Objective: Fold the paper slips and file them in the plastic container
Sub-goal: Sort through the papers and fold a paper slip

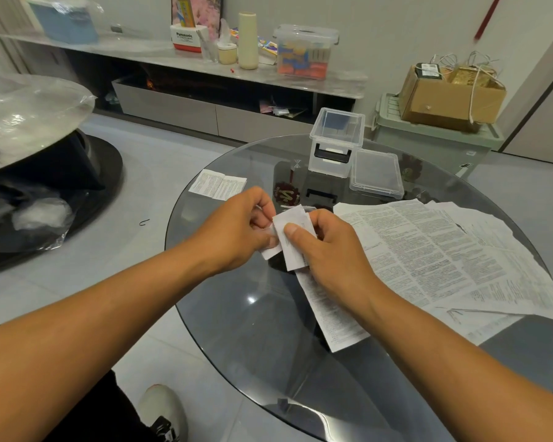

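Observation:
A long printed paper slip (329,311) is held above the round glass table (237,330), its upper part folded over. My left hand (237,228) pinches the folded end from the left. My right hand (329,247) presses its thumb on the fold, and the slip's tail hangs down under that wrist. The clear plastic container (336,141) stands open at the table's far side, with its lid (377,173) lying next to it on the right. A pile of unfolded printed sheets (444,250) covers the table's right side. One folded slip (218,184) lies at the far left edge.
A second round table wrapped in plastic film (29,110) stands to the left. Behind runs a low shelf (186,62) with boxes and bottles. A green bin carrying a cardboard box (450,94) sits beyond the glass table. My shoe (163,409) shows below.

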A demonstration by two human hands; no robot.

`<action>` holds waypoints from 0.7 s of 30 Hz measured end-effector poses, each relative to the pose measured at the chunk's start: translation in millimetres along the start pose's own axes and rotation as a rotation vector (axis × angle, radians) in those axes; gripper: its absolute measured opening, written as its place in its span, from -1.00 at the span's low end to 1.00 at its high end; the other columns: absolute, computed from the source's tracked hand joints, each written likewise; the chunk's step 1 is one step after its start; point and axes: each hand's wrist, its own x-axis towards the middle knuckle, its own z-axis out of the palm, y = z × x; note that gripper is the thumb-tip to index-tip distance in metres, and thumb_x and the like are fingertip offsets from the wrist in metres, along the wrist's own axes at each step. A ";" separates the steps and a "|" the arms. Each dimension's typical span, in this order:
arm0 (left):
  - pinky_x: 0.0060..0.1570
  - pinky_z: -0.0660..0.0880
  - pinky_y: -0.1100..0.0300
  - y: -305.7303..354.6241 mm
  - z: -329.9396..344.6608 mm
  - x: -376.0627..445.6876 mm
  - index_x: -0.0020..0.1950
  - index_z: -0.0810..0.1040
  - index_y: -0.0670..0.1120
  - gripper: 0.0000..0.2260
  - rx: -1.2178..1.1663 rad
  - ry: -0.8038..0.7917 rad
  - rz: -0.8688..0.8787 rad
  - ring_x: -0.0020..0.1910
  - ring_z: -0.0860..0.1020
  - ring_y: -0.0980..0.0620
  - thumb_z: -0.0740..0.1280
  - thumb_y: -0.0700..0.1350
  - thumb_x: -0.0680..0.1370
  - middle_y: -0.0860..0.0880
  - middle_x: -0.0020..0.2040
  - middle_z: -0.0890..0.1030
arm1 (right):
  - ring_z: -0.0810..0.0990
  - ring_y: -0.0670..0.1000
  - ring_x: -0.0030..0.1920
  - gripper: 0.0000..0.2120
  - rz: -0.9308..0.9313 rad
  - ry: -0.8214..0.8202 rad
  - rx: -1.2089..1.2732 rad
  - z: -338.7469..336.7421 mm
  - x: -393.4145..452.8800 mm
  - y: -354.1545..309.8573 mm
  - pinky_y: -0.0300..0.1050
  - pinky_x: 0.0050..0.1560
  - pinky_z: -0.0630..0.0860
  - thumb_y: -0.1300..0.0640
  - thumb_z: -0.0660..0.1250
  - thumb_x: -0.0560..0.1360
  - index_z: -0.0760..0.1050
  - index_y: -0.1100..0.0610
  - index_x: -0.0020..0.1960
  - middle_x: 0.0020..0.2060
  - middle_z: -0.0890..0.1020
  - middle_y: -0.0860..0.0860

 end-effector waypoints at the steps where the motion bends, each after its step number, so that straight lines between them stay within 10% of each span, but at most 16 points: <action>1: -0.11 0.58 0.13 -0.4 -0.4 0.0 -0.01 0.50 0.03 -0.71 -0.023 0.010 0.006 -0.20 0.64 0.04 0.53 -0.26 0.48 -0.06 -0.14 0.68 | 0.67 -0.06 -0.11 -0.92 -0.003 0.015 0.001 -1.3 0.7 0.2 -0.01 -0.08 0.61 0.01 0.41 0.59 0.59 0.02 -0.01 -0.11 0.69 -0.07; 11: 0.19 0.58 -0.07 7.8 -13.4 7.2 0.26 0.61 -0.09 -0.75 -0.737 0.050 -0.256 0.13 0.67 -0.02 0.39 -0.26 0.59 -0.06 0.11 0.72 | 0.63 0.01 -0.14 -0.94 -0.172 -0.170 0.031 -16.0 -3.5 -8.7 0.04 -0.07 0.60 0.04 0.38 0.62 0.57 0.01 0.00 -0.12 0.68 -0.01; 21: 0.18 0.60 -0.05 19.3 -11.3 -4.8 0.16 0.67 -0.04 -0.83 -0.769 -0.164 -0.266 0.14 0.68 -0.01 0.29 -0.08 0.67 -0.06 0.11 0.72 | 0.53 -0.07 -0.09 -0.88 -0.302 -0.274 -0.205 -30.4 -1.0 -3.7 -0.15 -0.09 0.41 -0.01 0.35 0.64 0.47 -0.04 -0.05 -0.12 0.58 -0.02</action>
